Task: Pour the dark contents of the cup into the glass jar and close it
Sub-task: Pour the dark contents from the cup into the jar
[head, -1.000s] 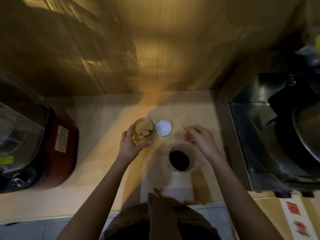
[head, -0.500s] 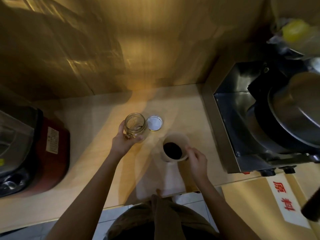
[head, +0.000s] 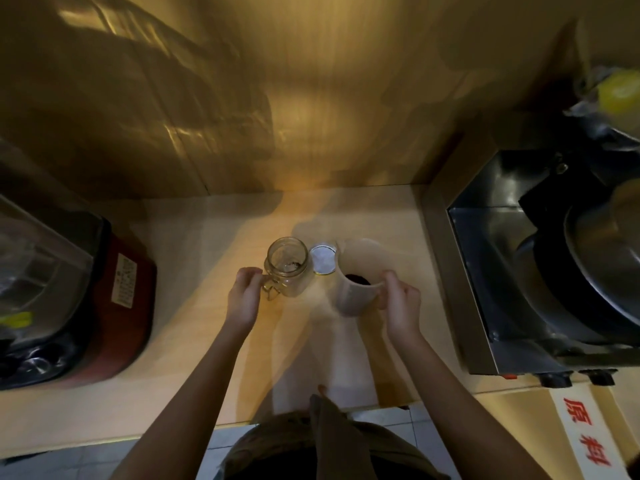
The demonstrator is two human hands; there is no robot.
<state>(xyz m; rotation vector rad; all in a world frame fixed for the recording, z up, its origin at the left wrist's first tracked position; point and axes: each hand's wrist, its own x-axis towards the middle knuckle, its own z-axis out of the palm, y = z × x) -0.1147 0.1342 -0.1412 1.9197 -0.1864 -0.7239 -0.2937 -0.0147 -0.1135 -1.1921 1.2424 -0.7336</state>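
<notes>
An open glass jar [head: 287,268] stands upright on the wooden counter [head: 194,327], with a metal clasp on its near side. My left hand [head: 244,296] grips the jar at that clasp side. Just right of the jar lies its round white lid [head: 323,259], flat on the counter. A pale translucent cup [head: 356,275] with dark contents at its bottom is lifted and tilted toward me, right of the lid. My right hand [head: 400,303] is wrapped around the cup's right side.
A red-based blender [head: 69,289] stands at the left. A steel appliance [head: 540,271] with a large pan fills the right side. A wooden wall rises behind. A sign with red characters [head: 585,434] lies at the lower right. The counter's front edge is near my body.
My right hand has closed around the cup and raised and tilted it beside the lid. My left hand stays on the jar.
</notes>
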